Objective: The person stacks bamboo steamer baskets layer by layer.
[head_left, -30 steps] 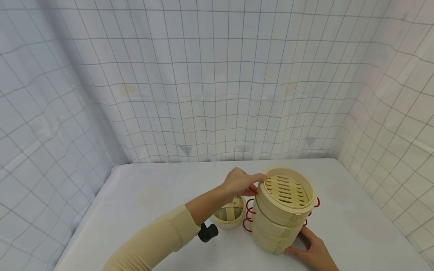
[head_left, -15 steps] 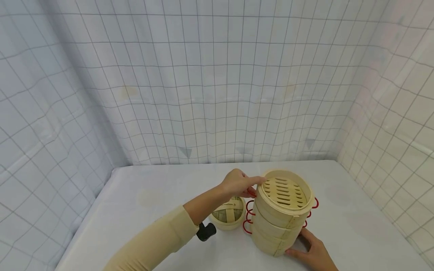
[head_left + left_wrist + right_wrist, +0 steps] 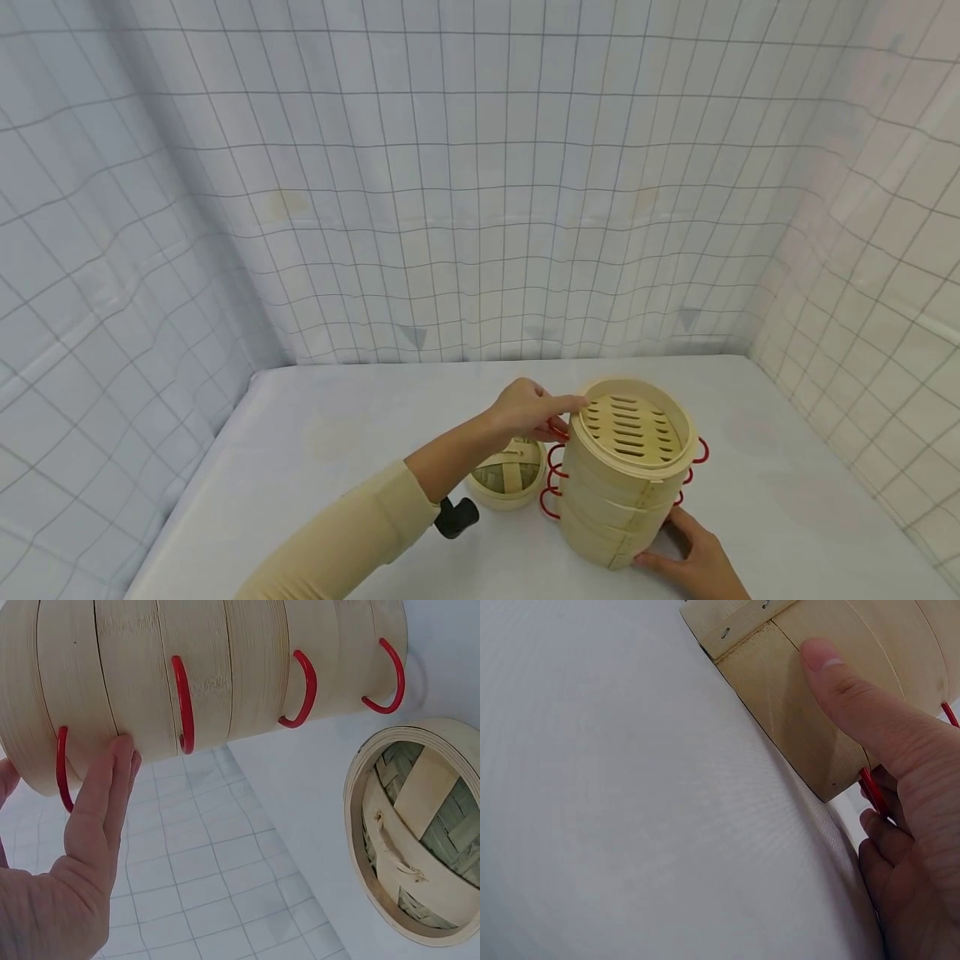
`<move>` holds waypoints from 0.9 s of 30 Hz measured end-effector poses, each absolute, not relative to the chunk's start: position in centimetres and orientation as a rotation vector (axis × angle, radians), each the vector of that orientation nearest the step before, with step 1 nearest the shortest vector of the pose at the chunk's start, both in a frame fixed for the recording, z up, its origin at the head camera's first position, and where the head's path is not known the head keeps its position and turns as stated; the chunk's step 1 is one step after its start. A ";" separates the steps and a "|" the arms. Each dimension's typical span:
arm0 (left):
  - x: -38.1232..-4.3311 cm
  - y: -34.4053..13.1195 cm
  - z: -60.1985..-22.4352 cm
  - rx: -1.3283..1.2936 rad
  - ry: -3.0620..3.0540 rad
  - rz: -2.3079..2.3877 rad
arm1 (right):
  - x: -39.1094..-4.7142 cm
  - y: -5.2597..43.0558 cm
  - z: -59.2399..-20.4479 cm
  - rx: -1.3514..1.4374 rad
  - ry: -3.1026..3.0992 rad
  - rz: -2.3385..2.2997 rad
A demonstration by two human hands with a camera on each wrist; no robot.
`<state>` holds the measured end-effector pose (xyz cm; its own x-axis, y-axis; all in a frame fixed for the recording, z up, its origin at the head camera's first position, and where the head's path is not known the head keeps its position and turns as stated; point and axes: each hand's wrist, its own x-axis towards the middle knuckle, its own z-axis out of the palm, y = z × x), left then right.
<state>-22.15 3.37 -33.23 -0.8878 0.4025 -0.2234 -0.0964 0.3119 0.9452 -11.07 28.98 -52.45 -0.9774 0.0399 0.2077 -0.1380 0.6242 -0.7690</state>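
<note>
A tall stack of bamboo steamer baskets [image 3: 611, 521] with red side handles stands right of centre on the table. Its slatted top basket [image 3: 651, 473] faces up. My left hand [image 3: 525, 410] grips this basket on its left side, thumb over the rim and fingers against the outer wall beside a red handle [image 3: 63, 769]. Low on the right, my right hand [image 3: 697, 560] holds the bottom basket [image 3: 795, 712]. The right thumb [image 3: 847, 690] lies on its wall, and the other fingers reach behind, near a red handle [image 3: 873, 793].
Left of the stack lies a round woven bamboo steamer lid [image 3: 506, 479], partly behind my left forearm. A small black device [image 3: 456, 518] shows beside the left sleeve [image 3: 382, 521]. White gridded curtains [image 3: 480, 208] enclose the white table [image 3: 322, 442] at the back and sides.
The gap under the top basket has closed, and it now sits flush on the stack. Both hands keep their places; the head view has shifted slightly.
</note>
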 end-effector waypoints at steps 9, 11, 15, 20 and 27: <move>-21.9 3.5 -33.3 0.288 2.151 1.665 | -11.1 29.2 -52.7 0.137 -2.601 1.240; -21.8 3.6 -33.3 0.286 2.165 1.666 | -11.1 29.2 -52.7 0.128 -2.615 1.238; -21.6 3.6 -33.3 0.279 2.189 1.654 | -11.0 29.2 -52.6 0.100 -2.641 1.239; -21.6 3.5 -33.5 0.294 2.171 1.669 | -10.9 29.2 -52.5 0.085 -2.648 1.247; -22.3 3.1 -34.4 0.298 2.115 1.679 | -10.8 29.1 -52.3 0.049 -2.679 1.274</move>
